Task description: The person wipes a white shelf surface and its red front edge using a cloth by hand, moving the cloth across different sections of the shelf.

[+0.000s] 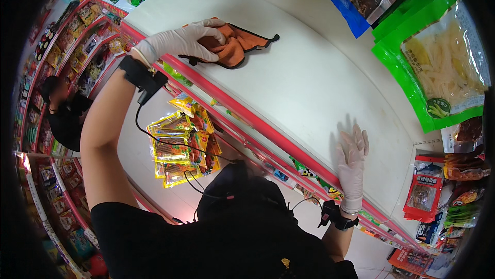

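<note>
My left hand, in a white glove, grips a bunched orange cloth with dark edging, its fingers curled into the fabric. The cloth lies on a white shelf with a red front edge, near the upper left end of the shelf. My right hand, also gloved, is toward the right end of the same shelf. Its fingers are extended and hold nothing, and its wrist lies over the red edge. Whether the palm presses on the shelf cannot be told.
Yellow and red snack packets are piled below the shelf's front edge. Green food packets hang at the upper right, with red packets below them. A person in dark clothes is at the left by stocked shelves. Cables hang from my wrist devices.
</note>
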`<state>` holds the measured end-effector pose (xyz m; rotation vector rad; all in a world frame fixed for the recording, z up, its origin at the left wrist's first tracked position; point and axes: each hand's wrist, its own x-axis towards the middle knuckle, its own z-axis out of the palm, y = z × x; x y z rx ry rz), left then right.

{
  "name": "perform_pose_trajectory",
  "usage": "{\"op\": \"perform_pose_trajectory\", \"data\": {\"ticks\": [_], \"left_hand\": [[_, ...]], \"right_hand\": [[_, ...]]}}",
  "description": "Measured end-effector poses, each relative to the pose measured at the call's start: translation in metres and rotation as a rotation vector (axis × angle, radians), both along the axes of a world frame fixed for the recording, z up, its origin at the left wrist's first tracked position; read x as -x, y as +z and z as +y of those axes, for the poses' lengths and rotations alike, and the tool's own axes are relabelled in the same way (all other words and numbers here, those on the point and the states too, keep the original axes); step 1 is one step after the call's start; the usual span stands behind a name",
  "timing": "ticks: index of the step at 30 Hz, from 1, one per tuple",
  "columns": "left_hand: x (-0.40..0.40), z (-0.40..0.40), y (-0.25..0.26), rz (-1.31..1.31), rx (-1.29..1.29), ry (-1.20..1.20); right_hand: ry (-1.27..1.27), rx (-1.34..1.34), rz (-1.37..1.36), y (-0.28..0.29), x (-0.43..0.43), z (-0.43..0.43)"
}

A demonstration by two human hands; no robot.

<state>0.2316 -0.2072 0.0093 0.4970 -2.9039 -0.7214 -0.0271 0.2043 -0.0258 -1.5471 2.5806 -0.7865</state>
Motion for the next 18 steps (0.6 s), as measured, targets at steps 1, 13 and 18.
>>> {"op": "perform_pose_trajectory", "data": {"ticks": [1,13,18], "left_hand": [[-0.004,-0.006,-0.003,-0.008,0.003,0.008],[0.007,0.003,-0.002,-0.149,0.373,-0.04],[0.038,0.034,-0.016,0.029,0.371,-0.235]], "right_hand": [[-0.004,-0.006,0.009,0.0,0.001,-0.001],[-0.052,-0.023,0.058,-0.001,-0.003,-0.005],[-0.042,-0.005,0.088,-0.002,0.0,-0.005]]}}
